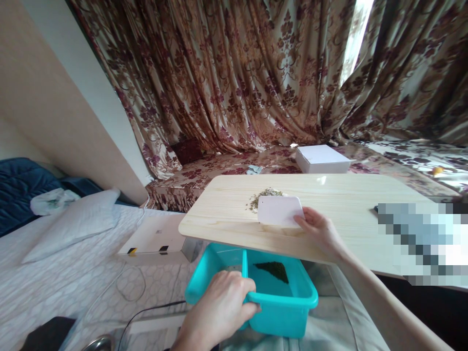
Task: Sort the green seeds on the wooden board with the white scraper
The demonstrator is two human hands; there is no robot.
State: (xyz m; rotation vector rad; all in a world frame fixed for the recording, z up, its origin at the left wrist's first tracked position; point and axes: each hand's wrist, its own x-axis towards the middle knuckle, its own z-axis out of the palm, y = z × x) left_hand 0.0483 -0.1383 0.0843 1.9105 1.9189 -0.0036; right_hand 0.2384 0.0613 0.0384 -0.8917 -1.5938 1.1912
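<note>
My left hand [228,302] grips the near rim of a turquoise two-compartment bin [281,314], its fingers closed at the divider. A dark green heap [274,270] lies in the right compartment; my hand partly hides the left one. Between the thumb and fingers of my right hand [320,229] is a flat white plastic card [280,210], held by its right edge above the wooden table [343,195]. Just behind the card, partly covered by it, lies a loose pile of small green and pale bits [268,195], too fine to name.
A white box [323,157] stands behind the table. On the table's right is a pixelated device [420,239]. A flat white carton [157,239] and a pillow [76,219] lie on the bed to the left, with cables [135,292] near the bin.
</note>
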